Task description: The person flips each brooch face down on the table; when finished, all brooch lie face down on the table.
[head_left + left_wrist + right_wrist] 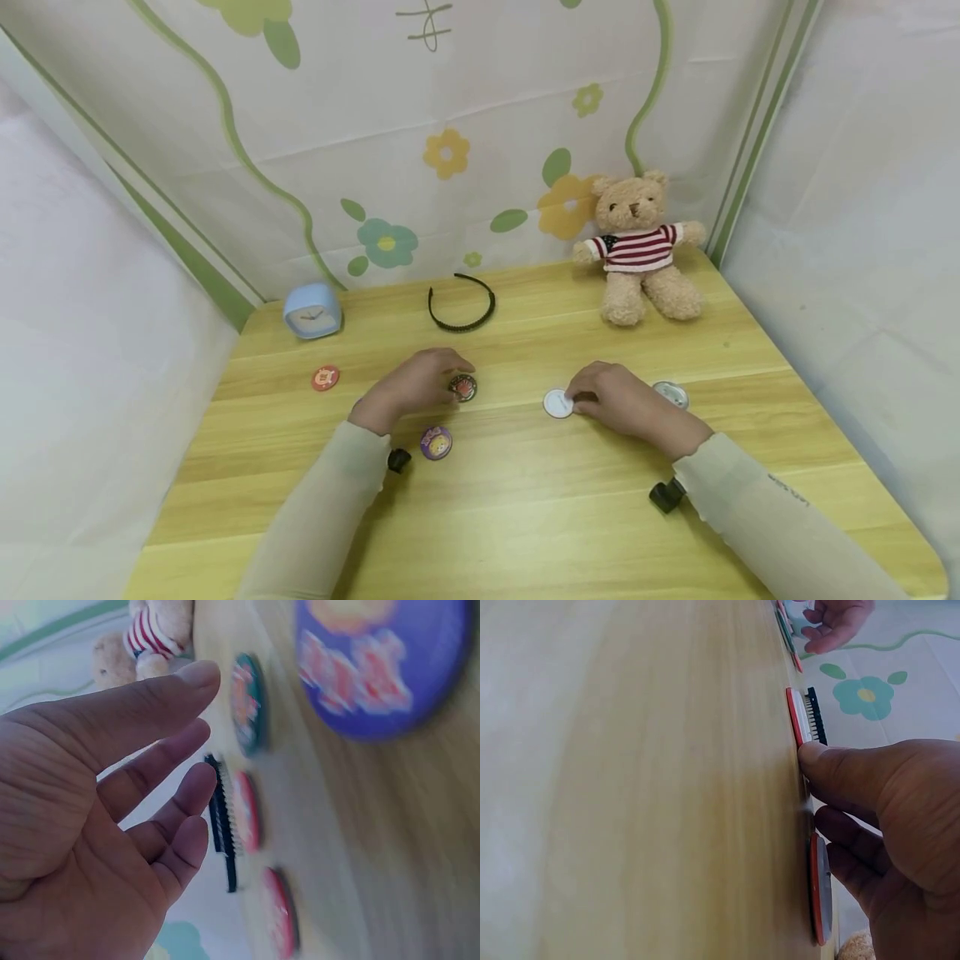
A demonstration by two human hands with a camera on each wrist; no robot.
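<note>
In the head view my left hand (420, 383) reaches over a dark round badge (463, 388), its thumb and forefinger spread around the badge. The left wrist view shows the fingers (176, 799) loosely bent and parted, holding nothing, beside a green-rimmed badge (247, 705). A purple badge (436, 442) lies nearer me. With thumb and forefinger my right hand (618, 400) pinches the right edge of a white-backed round badge (557, 404); its underside shows red in the right wrist view. Under that hand's far side lies a silver-backed badge (672, 394), partly hidden.
An orange-red badge (325, 377) lies left on the wooden table (510, 517). Along the back stand a blue clock (312, 312), a black headband (461, 327) and a teddy bear (636, 242) in a striped shirt. A printed curtain (300, 125) hangs behind.
</note>
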